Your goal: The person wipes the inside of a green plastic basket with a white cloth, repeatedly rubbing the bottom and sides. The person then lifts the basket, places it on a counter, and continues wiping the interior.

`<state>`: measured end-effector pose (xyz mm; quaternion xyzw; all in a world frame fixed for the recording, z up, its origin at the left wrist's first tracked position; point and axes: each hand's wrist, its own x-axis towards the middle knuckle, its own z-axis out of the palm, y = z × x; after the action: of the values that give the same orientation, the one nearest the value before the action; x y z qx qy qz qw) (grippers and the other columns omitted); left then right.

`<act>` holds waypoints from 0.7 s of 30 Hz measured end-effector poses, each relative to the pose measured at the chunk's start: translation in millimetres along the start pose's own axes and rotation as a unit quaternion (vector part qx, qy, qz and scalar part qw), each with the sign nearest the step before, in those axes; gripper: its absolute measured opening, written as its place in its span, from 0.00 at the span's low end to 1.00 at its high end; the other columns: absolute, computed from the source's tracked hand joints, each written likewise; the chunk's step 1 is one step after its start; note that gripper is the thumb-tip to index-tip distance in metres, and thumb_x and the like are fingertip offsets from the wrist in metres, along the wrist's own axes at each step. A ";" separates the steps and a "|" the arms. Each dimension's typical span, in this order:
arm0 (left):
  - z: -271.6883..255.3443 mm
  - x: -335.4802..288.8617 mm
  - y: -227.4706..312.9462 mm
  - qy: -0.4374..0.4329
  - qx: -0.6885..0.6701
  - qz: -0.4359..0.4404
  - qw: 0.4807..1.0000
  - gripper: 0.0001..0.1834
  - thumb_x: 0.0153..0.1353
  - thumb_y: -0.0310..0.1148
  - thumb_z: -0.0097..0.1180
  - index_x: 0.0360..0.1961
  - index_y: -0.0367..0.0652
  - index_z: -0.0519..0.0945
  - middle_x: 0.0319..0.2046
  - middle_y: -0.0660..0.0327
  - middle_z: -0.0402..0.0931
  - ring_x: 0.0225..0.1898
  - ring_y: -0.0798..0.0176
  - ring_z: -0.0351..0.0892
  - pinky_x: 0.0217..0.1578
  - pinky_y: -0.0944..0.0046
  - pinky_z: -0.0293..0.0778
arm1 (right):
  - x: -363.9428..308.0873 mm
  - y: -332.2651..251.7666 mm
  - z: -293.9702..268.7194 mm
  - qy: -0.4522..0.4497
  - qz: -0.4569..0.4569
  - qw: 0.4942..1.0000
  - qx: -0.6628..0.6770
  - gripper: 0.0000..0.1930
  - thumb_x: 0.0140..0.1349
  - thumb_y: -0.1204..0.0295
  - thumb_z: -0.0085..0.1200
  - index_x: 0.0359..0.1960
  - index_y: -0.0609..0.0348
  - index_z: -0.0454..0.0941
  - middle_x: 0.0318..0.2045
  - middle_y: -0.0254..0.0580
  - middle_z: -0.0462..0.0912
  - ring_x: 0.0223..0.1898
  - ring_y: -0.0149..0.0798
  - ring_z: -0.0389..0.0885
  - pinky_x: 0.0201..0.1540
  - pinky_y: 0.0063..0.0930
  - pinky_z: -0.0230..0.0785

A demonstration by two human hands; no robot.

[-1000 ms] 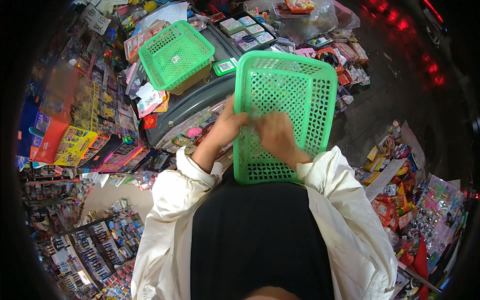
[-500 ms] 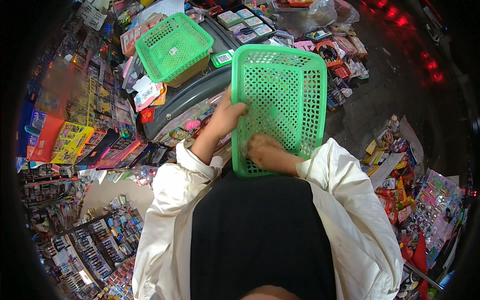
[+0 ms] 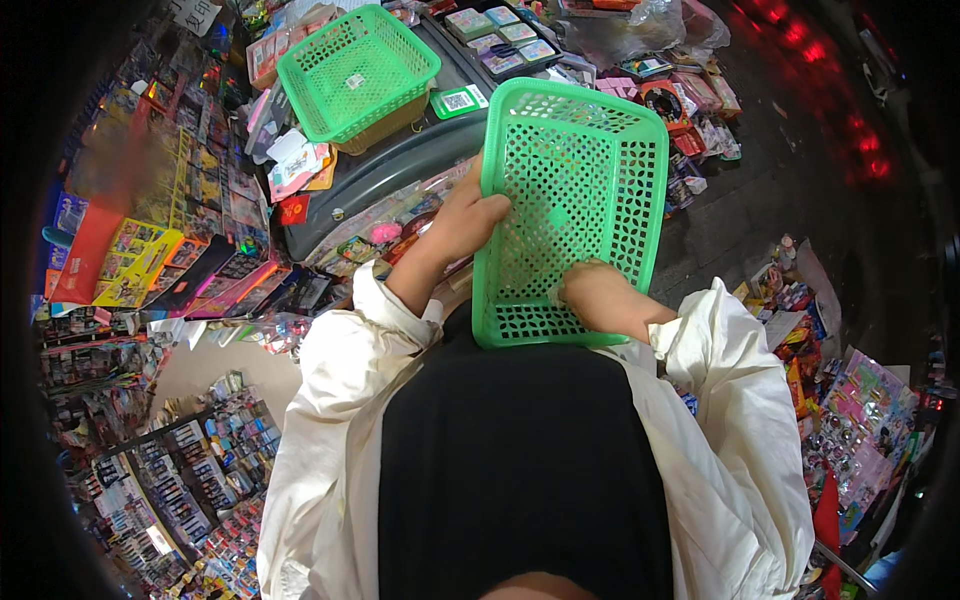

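Observation:
A green plastic basket [image 3: 655, 190] with a lattice of holes is held tilted in front of my body, its inside toward me. Gripping its left rim is my left hand [image 3: 468, 215], thumb over the edge and the other fingers hidden behind the wall. My right hand [image 3: 600, 295] reaches inside near the lower end, its fingers curled down against the basket floor. A small pale bit shows at those fingertips, too little to name. Farther left, a second green basket [image 3: 425, 68] rests on a brownish box on the dark counter.
The dark counter [image 3: 370, 180] curves ahead of me, bearing a black tray [image 3: 548, 68] of small card packs and a green-and-white code card [image 3: 460, 101]. Packed goods racks [image 3: 185, 480] stand at left. Colourful packets [image 3: 790, 330] are piled at right, beside grey floor [image 3: 745, 215].
My right hand has moved rightward inside the basket, from near its left wall toward the lower middle. My left hand keeps its grip on the rim. The whole view has shifted slightly.

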<state>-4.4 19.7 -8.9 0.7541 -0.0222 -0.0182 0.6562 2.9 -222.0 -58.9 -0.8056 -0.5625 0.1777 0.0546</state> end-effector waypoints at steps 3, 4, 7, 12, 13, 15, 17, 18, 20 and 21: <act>0.8 2.3 -1.8 -0.004 -0.019 -0.006 1.000 0.39 0.50 0.24 0.45 0.68 0.35 0.59 0.62 0.48 0.65 0.64 0.52 0.63 0.64 0.60 0.57 | 2.4 -3.3 3.4 0.014 -0.008 1.000 -0.004 0.05 0.44 0.75 0.56 0.25 0.58 0.82 0.29 0.47 0.80 0.38 0.52 0.80 0.45 0.44 0.72; 1.7 3.0 -3.2 -0.005 -0.024 -0.004 1.000 0.40 0.50 0.24 0.45 0.69 0.35 0.58 0.63 0.48 0.65 0.65 0.52 0.63 0.65 0.60 0.57 | 9.5 -10.0 7.0 0.009 -0.014 1.000 -0.010 0.06 0.45 0.75 0.56 0.25 0.59 0.82 0.29 0.48 0.81 0.38 0.53 0.81 0.45 0.45 0.72; 4.0 1.1 -9.6 0.007 -0.045 -0.009 0.999 0.40 0.50 0.24 0.45 0.69 0.35 0.58 0.64 0.48 0.64 0.65 0.52 0.62 0.65 0.61 0.56 | 37.4 -37.2 21.2 0.062 0.048 0.993 0.090 0.06 0.47 0.74 0.55 0.26 0.60 0.83 0.29 0.50 0.82 0.38 0.54 0.81 0.45 0.48 0.73; 0.4 -2.1 -15.0 0.010 -0.041 -0.011 0.999 0.42 0.50 0.25 0.45 0.71 0.36 0.56 0.66 0.47 0.61 0.67 0.52 0.59 0.66 0.62 0.54 | 60.2 -61.7 27.5 0.178 0.095 0.959 0.199 0.07 0.50 0.73 0.53 0.26 0.57 0.85 0.29 0.51 0.83 0.36 0.55 0.83 0.42 0.48 0.74; 0.6 -1.0 -15.3 0.003 -0.046 -0.001 0.999 0.42 0.50 0.25 0.45 0.71 0.36 0.55 0.67 0.47 0.59 0.69 0.52 0.57 0.67 0.62 0.52 | 61.0 -62.9 26.1 0.184 0.107 0.949 0.232 0.08 0.51 0.73 0.53 0.27 0.57 0.85 0.29 0.52 0.83 0.35 0.56 0.83 0.42 0.49 0.74; 0.9 1.5 -15.1 -0.001 -0.043 0.019 0.999 0.43 0.50 0.25 0.45 0.71 0.36 0.54 0.69 0.46 0.56 0.71 0.51 0.53 0.68 0.61 0.50 | 59.9 -63.1 22.7 0.142 0.168 0.932 0.288 0.09 0.51 0.71 0.53 0.29 0.56 0.85 0.29 0.54 0.83 0.34 0.57 0.83 0.41 0.49 0.74; 2.3 4.1 -14.7 0.000 -0.026 0.036 0.999 0.43 0.50 0.25 0.45 0.72 0.35 0.53 0.71 0.45 0.54 0.73 0.51 0.50 0.69 0.61 0.47 | 59.1 -63.6 19.6 0.117 0.213 0.912 0.332 0.09 0.52 0.69 0.55 0.31 0.57 0.85 0.29 0.53 0.83 0.35 0.57 0.82 0.43 0.49 0.74; 3.4 5.4 -14.8 0.001 -0.016 0.045 0.999 0.43 0.50 0.25 0.45 0.72 0.35 0.52 0.71 0.45 0.53 0.73 0.50 0.48 0.70 0.61 0.46 | 59.6 -64.6 18.7 0.113 0.217 0.901 0.359 0.10 0.52 0.68 0.56 0.31 0.58 0.84 0.29 0.53 0.83 0.36 0.57 0.82 0.44 0.48 0.73; 4.4 6.7 -14.7 0.002 0.012 0.082 0.997 0.43 0.50 0.25 0.45 0.72 0.35 0.52 0.72 0.45 0.52 0.74 0.50 0.46 0.70 0.60 0.45 | 61.4 -67.2 17.1 0.128 0.197 0.937 0.260 0.09 0.51 0.68 0.56 0.29 0.59 0.84 0.29 0.53 0.83 0.35 0.57 0.83 0.42 0.48 0.74; 5.0 7.3 -14.6 0.001 0.018 0.059 0.998 0.43 0.51 0.25 0.45 0.72 0.35 0.51 0.72 0.45 0.52 0.74 0.50 0.47 0.70 0.60 0.45 | 62.2 -68.3 16.4 0.117 0.191 0.952 0.210 0.09 0.51 0.68 0.55 0.28 0.59 0.84 0.29 0.53 0.83 0.34 0.57 0.83 0.42 0.47 0.75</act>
<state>2.8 16.3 -24.1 0.7629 -0.0662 0.0210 0.6428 -44.4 -141.6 -68.5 -0.8836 -0.3375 0.2030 0.2531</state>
